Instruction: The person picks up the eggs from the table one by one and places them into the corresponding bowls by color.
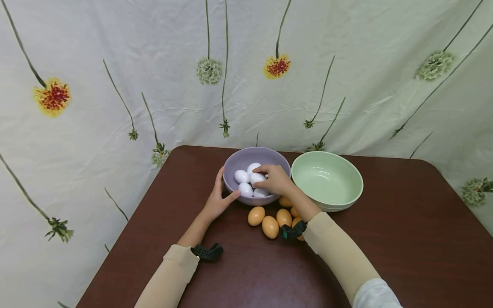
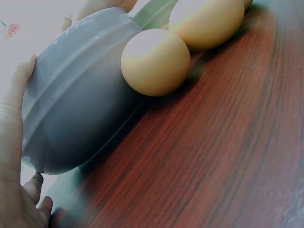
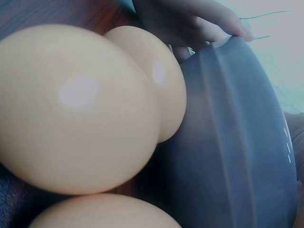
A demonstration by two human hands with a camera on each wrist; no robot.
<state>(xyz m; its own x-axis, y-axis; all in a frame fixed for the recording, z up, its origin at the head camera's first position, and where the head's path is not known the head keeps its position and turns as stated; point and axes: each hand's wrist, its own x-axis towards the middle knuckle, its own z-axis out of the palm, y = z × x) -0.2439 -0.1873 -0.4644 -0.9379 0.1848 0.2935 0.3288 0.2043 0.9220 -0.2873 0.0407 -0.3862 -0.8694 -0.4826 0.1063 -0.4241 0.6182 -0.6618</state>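
A purple bowl (image 1: 257, 153) holds several white eggs (image 1: 242, 176). My left hand (image 1: 216, 202) grips its left side, the thumb at the near rim; in the left wrist view, fingertips (image 2: 34, 187) touch low on the bowl. Inside the bowl, my right hand (image 1: 276, 179) pinches a white egg (image 1: 257, 178) between thumb and fingers. Several brown eggs (image 1: 270, 227) lie on the table in front of the bowl, some partly covered by my right forearm. Seen from the right wrist, brown eggs (image 3: 78, 109) sit close beside the bowl's outer wall (image 3: 213, 133).
A light green bowl (image 1: 327, 179) stands just right of the purple one, with no eggs visible in it. Both are near the far edge of the dark brown table (image 1: 408, 222). Behind hangs a white cloth (image 1: 165, 55) printed with flowers.
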